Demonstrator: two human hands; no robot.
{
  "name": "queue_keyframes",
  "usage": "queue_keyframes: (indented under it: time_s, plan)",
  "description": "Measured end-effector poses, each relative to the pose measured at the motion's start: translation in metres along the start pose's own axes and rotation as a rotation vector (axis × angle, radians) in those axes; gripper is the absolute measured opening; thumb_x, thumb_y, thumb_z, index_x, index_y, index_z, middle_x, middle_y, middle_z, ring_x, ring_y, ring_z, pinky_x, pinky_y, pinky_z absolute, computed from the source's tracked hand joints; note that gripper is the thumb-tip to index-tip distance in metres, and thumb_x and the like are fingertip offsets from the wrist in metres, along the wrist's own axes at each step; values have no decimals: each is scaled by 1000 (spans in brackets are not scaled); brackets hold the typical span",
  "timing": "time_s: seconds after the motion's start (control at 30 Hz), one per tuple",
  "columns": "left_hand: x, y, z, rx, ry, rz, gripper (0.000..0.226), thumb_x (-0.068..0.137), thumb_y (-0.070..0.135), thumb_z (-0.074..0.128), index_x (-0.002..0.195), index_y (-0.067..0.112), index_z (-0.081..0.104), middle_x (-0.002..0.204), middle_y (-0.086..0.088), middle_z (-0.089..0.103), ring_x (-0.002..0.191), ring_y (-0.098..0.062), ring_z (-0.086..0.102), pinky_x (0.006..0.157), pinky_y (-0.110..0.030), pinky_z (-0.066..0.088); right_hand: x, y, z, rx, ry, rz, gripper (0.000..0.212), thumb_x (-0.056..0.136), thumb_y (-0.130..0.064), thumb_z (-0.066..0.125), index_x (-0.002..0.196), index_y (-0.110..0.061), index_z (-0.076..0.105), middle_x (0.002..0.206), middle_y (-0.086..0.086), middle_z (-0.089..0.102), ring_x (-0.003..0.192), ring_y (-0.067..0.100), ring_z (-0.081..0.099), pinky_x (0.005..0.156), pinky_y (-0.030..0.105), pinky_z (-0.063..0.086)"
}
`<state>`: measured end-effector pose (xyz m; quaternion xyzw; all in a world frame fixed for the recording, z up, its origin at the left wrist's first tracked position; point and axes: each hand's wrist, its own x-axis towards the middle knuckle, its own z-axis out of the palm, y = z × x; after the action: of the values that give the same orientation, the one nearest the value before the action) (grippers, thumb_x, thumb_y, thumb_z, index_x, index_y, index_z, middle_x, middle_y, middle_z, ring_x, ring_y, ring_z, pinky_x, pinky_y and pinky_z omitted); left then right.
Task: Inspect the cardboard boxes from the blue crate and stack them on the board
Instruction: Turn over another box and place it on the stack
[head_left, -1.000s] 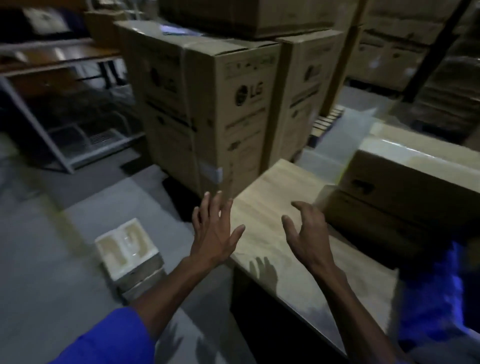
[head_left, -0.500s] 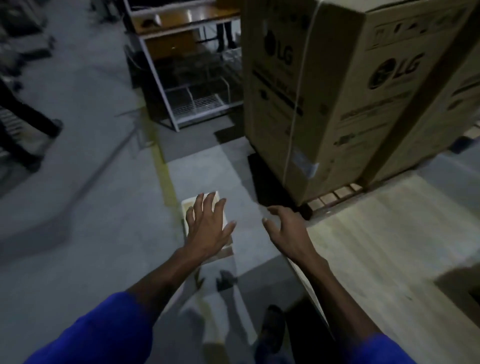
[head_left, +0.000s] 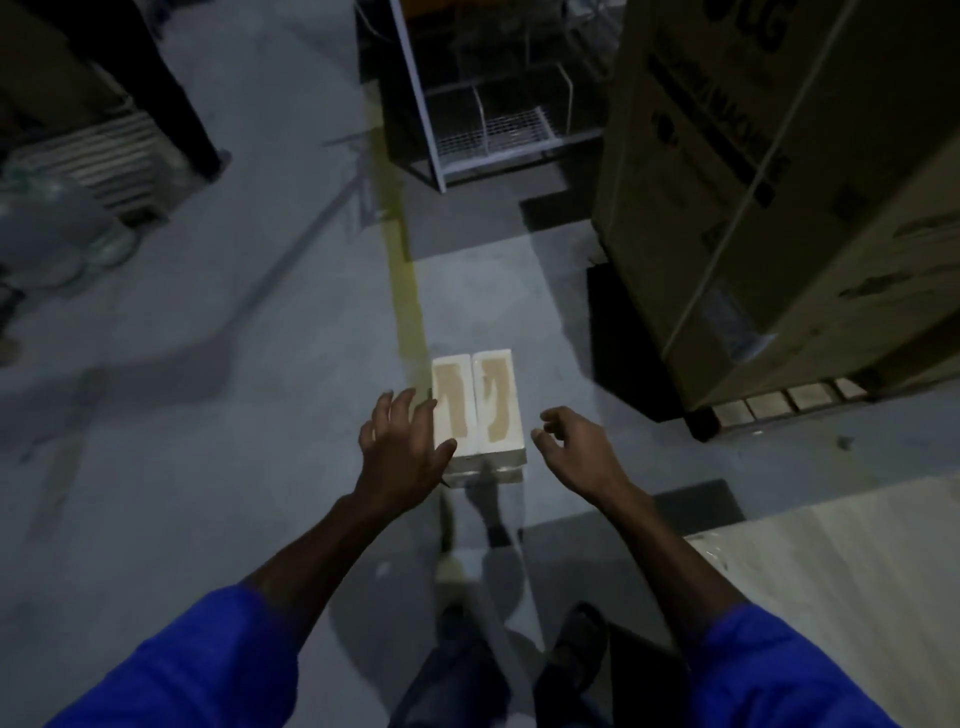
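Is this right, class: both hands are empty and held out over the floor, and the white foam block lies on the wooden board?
Not quite. The left hand and right hand are indeed empty, but the white foam block lies on the grey floor beside the yellow line, not on the wooden board, which sits apart at lower right in the head view.

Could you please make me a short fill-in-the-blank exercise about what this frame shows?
1. The white foam block lies on the grey ____.
2. The left hand and right hand both hold ____.
3. The painted floor line running up to the block is ____ in colour.
4. The person's sleeves are ____.

Missing words: floor; nothing; yellow; blue
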<state>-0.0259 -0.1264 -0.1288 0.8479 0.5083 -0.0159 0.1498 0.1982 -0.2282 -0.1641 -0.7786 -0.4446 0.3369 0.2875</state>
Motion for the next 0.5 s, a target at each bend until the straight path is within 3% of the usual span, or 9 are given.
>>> queue_keyframes:
  time_s: [0.07, 0.2, 0.37, 0.5]
  plan:
    - [12, -14, 6, 11, -58, -41, 69, 93, 55, 53, 149, 16, 47, 161, -16, 35, 151, -41, 21, 113, -59, 30, 16, -3, 12, -4, -31, 22, 43, 102, -28, 62, 138, -4, 59, 130, 16, 69, 117, 29, 66, 99, 39, 52]
    - [44, -44, 25, -50, -152, -65, 76, 92, 59, 40, 155, 17, 38, 166, -13, 24, 155, -36, 11, 120, -57, 23, 46, -7, 40, -29, -84, 90, 43, 103, -29, 60, 139, -5, 58, 130, 15, 68, 116, 28, 66, 99, 41, 52]
    - [101, -83, 59, -67, -258, -36, 70, 97, 54, 50, 154, 14, 39, 163, -15, 29, 151, -38, 19, 116, -60, 30, 89, 5, 74, -74, -110, 190, 42, 104, -30, 60, 137, -4, 60, 127, 16, 70, 113, 29, 67, 96, 40, 53]
    - [152, -114, 108, -136, -324, -68, 78, 90, 58, 39, 154, 12, 39, 160, -17, 34, 148, -40, 26, 114, -59, 34, 136, 31, 111, -127, -172, 272, 44, 104, -33, 58, 139, -5, 58, 129, 16, 69, 114, 30, 66, 96, 41, 54]
